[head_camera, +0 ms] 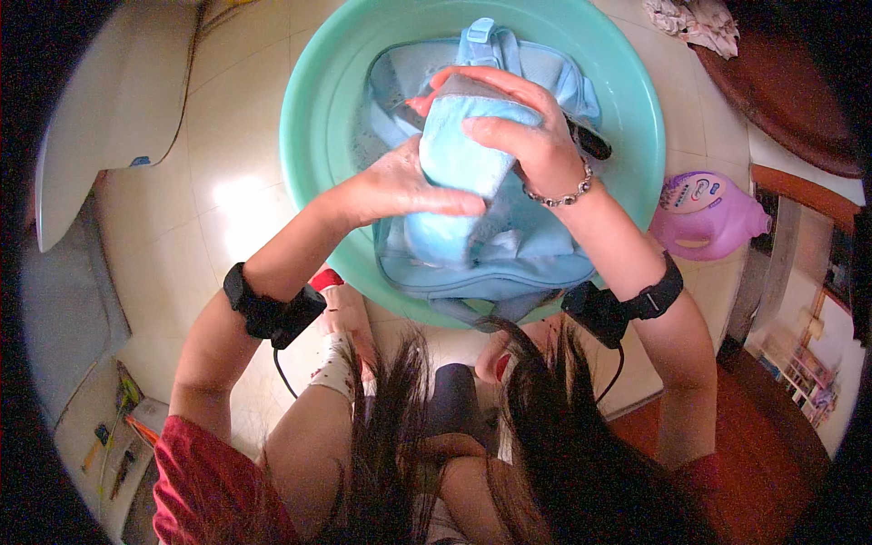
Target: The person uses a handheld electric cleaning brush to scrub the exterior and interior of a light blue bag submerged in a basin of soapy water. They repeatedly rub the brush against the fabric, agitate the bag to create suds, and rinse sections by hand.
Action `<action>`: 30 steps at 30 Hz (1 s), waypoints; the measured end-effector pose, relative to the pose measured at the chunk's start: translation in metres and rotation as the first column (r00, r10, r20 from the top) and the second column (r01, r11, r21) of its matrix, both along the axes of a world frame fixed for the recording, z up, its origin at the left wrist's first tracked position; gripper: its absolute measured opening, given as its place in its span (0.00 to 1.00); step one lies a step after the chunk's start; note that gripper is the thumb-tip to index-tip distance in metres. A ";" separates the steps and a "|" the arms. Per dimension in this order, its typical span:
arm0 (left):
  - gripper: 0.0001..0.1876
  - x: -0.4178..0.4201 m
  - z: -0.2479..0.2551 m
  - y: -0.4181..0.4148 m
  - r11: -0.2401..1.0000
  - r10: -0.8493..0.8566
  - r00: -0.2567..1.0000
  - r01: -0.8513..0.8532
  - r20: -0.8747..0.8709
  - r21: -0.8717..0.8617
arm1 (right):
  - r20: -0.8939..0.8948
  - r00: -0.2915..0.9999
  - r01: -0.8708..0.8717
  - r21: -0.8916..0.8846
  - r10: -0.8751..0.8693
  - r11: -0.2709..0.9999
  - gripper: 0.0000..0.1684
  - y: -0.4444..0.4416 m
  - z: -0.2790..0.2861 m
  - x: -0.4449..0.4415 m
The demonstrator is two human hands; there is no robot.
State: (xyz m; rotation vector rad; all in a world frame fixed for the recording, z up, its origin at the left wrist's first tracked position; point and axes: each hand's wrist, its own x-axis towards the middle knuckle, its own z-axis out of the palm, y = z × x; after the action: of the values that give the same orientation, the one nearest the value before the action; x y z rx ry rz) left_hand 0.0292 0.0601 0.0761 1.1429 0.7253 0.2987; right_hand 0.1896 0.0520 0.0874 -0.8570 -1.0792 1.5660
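Note:
A light blue fabric backpack (552,238) lies wet in a green plastic basin (303,136), with suds about it. Both hands grip a padded, strap-like part (463,150) of it, raised above the rest and showing a grey edge. My left hand (395,184) holds it from below, thumb across the front and fingers hidden behind. From the upper right, my right hand (524,129) clasps the same part, thumb on its face. A pale buckle (480,30) sits on webbing at the far end. A black object (591,139), its kind unclear, lies beside my right hand.
A purple detergent bottle (712,214) lies on the tiled floor (231,136) right of the basin. Crumpled cloth (695,24) rests by a dark brown round surface (783,88) at upper right. My feet stand close to the basin's near rim. A pale panel (122,82) is at left.

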 end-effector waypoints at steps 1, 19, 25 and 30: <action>0.35 0.000 0.005 0.000 0.992 -0.102 0.993 0.106 -0.058 0.066 | -0.043 0.999 -0.005 -0.013 0.004 1.000 0.19 -0.001 0.000 -0.003; 0.14 -0.008 0.020 0.001 0.987 -0.162 0.986 0.162 0.032 0.004 | -0.102 0.884 -0.460 -0.015 0.456 0.888 0.15 0.010 0.014 -0.025; 0.17 -0.003 0.003 -0.010 0.994 -0.075 0.995 0.070 0.064 0.090 | 0.264 0.943 -0.266 0.230 0.203 0.936 0.09 0.004 0.023 -0.035; 0.16 0.009 -0.001 -0.022 0.995 0.101 0.995 -0.101 0.026 -0.003 | 0.298 0.944 -0.197 0.167 0.141 0.966 0.07 0.006 0.015 -0.034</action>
State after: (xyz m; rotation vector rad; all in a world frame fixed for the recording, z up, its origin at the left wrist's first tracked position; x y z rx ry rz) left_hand 0.0377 0.0385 0.0753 1.1005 0.7611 0.3974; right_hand 0.1551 0.0583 0.1020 -0.8905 -1.5233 1.4738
